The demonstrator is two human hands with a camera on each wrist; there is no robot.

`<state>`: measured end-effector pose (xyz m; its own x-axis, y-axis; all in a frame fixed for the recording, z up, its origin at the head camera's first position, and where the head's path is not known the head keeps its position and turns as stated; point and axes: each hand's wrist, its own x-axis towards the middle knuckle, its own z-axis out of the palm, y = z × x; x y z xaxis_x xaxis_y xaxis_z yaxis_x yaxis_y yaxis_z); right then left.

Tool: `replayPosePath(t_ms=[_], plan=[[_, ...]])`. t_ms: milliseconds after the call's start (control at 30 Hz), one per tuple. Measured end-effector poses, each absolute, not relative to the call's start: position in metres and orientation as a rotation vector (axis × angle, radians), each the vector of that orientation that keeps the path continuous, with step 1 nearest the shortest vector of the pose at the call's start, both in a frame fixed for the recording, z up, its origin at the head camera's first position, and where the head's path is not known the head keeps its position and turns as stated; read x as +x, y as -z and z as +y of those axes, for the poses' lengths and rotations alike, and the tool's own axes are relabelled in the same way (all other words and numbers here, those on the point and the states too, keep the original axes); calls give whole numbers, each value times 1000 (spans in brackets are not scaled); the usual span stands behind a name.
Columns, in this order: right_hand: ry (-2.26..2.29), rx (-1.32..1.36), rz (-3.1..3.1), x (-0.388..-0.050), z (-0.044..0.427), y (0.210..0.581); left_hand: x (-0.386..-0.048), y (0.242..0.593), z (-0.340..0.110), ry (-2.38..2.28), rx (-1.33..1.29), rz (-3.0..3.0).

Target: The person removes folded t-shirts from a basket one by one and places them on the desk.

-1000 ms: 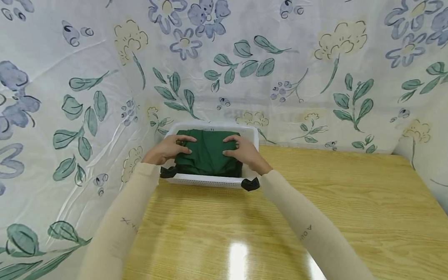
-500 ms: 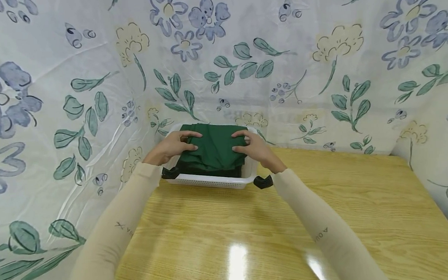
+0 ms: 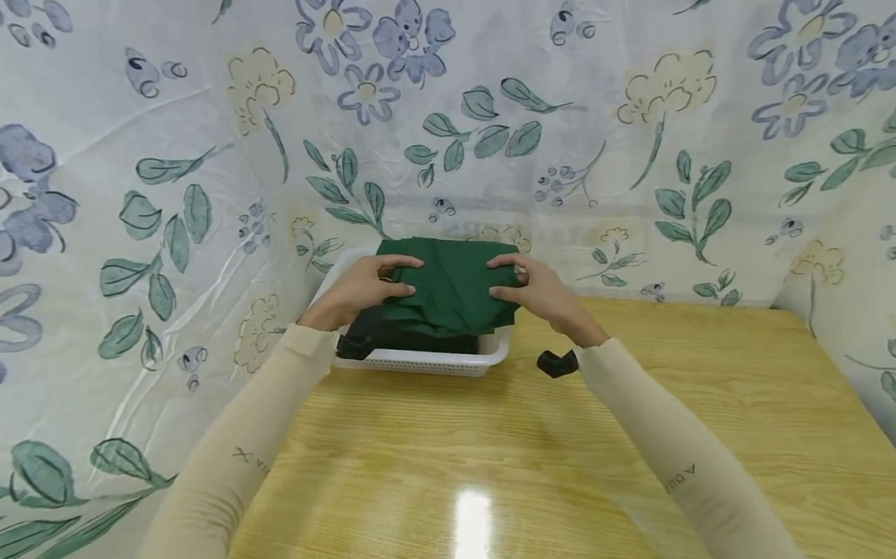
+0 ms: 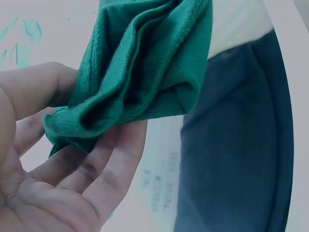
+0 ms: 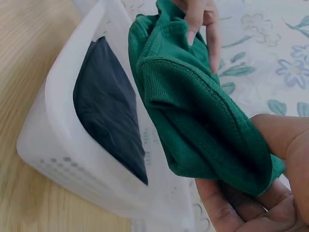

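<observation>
A folded green cloth (image 3: pixel 451 283) hangs between both hands above a white basket (image 3: pixel 422 362). The left hand (image 3: pixel 362 287) grips its left end, thumb on the near side and fingers beneath; the left wrist view shows layered folds of the green cloth (image 4: pixel 140 67) in that grip. At the other end the right hand (image 3: pixel 542 292) pinches the cloth, and the right wrist view shows its folded edge (image 5: pixel 207 121) between thumb and fingers. Below, a dark folded cloth (image 3: pixel 421 339) lies inside the basket, apart from the green one.
The basket stands at the back left of a wooden table (image 3: pixel 425 447), close to a floral curtain (image 3: pixel 564 183) that rises behind and on the left. Black wrist bands (image 3: pixel 557 364) sit near both cuffs.
Both hands have lifted the green cloth up off the dark cloth and moved it to the right, so its right end now reaches past the basket's right side.
</observation>
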<state>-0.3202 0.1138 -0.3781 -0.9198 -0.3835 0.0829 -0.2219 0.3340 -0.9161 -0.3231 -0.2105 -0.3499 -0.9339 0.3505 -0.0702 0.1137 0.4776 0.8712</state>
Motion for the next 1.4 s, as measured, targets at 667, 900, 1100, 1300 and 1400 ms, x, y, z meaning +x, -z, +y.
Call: replayPosePath(t_ms=[667,900,1100,1300,1400], plan=[[1684,-520,2429,-306,189,377,-320,348,-139,-1400,531,2511],[1626,-466,2512,-298,216,383,-321,357,-114,-1385,591,2502],[1579,-441,2580,-295,239,390,-323,363,-89,-1392,633,2482],[1586,-438,2562,-295,260,399,-327,370,-67,-1370,644,2487],[1581,-433,2555,-297,269,403,-328,372,-56,-1342,648,2509]])
